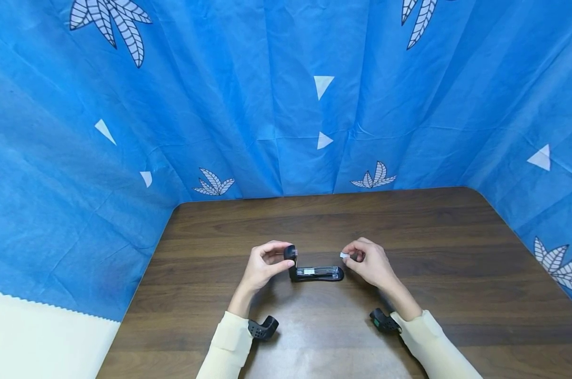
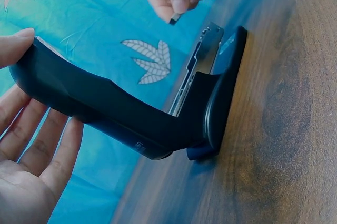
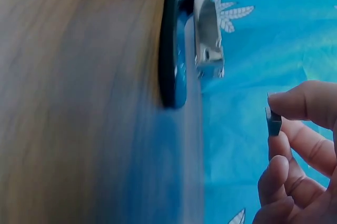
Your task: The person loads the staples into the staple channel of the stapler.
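A black stapler (image 1: 318, 278) sits on the table with its top arm (image 2: 95, 100) swung up and its metal magazine (image 3: 208, 34) exposed. My left hand (image 1: 261, 267) holds the raised arm near its tip, thumb on one side and fingers on the other. Between the thumb and fingertips of my right hand (image 1: 372, 264) is a short strip of staples (image 3: 273, 123), pinched just above the table. That strip is apart from the stapler, off the right end of its base. In the left wrist view the strip is mostly covered by the right fingers.
A brown wood-grain table (image 1: 210, 226) lies under everything. Blue curtain (image 1: 248, 105) with leaf prints hangs along its back and sides. Black wrist cameras, one on the left wrist (image 1: 263, 328) and one on the right (image 1: 384, 320), sit low over the table. Pale cloth (image 1: 39, 337) shows at lower left.
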Demonstrator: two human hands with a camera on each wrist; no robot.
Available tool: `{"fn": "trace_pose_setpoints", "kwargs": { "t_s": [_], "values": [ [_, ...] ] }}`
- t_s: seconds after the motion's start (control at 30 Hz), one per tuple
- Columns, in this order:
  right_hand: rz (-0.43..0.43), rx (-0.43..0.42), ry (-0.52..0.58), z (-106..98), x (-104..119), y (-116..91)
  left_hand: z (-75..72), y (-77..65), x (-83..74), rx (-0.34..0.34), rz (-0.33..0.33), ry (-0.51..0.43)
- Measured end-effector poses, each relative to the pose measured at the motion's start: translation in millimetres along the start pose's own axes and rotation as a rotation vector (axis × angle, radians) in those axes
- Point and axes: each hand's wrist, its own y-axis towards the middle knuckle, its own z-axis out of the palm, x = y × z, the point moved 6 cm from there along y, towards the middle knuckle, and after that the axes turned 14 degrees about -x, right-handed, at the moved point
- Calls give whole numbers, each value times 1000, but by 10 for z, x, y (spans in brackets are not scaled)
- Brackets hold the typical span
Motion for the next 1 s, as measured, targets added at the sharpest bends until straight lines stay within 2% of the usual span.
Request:
{"fn": "trace_pose_setpoints", "kwargs": {
  "t_s": [0.47, 0.73, 1.0],
  "values": [
    [-95, 131, 82, 326, 308, -31, -2, -2, -5, -1, -3, -9],
    [-75, 237, 36, 467, 325, -57, -4, 2, 11, -3, -13, -2],
    [-88, 267, -4, 526, 321, -69, -2, 8, 8, 0, -3, -6]
  ]
}}
